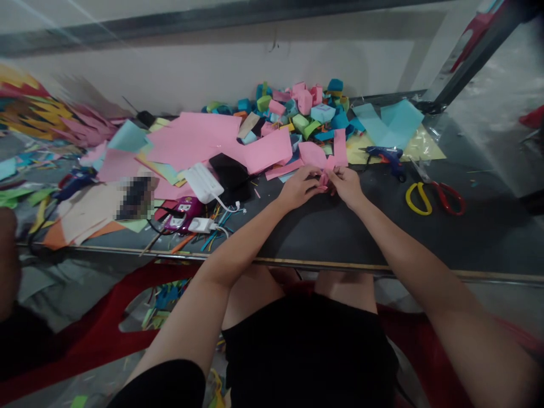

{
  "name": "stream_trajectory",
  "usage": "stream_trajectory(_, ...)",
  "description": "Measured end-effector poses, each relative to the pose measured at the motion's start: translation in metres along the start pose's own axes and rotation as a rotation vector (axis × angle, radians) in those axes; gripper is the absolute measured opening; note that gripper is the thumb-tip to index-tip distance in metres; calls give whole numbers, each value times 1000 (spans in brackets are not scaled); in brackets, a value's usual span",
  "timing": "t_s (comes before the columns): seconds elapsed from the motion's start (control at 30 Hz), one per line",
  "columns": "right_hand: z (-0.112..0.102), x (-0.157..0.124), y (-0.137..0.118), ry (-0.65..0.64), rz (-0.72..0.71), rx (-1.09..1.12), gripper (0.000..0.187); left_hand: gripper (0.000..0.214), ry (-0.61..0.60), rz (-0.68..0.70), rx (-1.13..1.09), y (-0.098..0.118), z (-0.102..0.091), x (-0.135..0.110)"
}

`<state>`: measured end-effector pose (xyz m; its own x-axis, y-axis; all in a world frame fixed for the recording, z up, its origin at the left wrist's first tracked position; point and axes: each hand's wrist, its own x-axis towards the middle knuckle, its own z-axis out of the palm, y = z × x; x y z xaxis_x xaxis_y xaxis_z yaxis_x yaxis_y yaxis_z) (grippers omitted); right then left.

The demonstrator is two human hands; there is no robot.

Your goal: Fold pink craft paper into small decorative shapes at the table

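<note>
Both hands meet over the dark table, pinching one small folded piece of pink paper [323,180]. My left hand [300,188] grips its left side with bent fingers. From the other side, my right hand [345,184] holds it between thumb and fingers. The fingers hide part of the paper, so its exact shape is unclear. Just beyond the hands lie a cut pink paper piece [312,153] and a pink strip [340,148]. Scissors [442,198] with one yellow and one red handle rest to the right, near a blue glue gun [386,157].
Small folded paper boxes [304,102] in several colours are heaped at the back. Large pink sheets [191,139], a white power bank [204,182], a purple power socket [183,214] and paper scraps lie left. Another person's arm [8,263] shows at the left edge.
</note>
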<state>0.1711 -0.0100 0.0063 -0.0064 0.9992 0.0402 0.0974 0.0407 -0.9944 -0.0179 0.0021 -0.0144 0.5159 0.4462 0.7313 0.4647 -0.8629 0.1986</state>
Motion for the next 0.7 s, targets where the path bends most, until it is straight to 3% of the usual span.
stream_trajectory(0.13, 4, -3, -3, -15, 22, 58, 43, 20, 3, -128, -88, -3, 1, -2)
stream_trajectory(0.37, 5, -8, -6, -54, -25, 160, 50, 32, -62, -558, -455, -6, 7, -8)
stream_trajectory(0.53, 5, -12, -10, -62, -153, 205, 53, 27, -105, -629, -644, -2, 6, -4)
stream_trajectory(0.7, 6, -14, -14, -72, -122, 105, 44, 30, -226, -641, -641, 9, -5, 3)
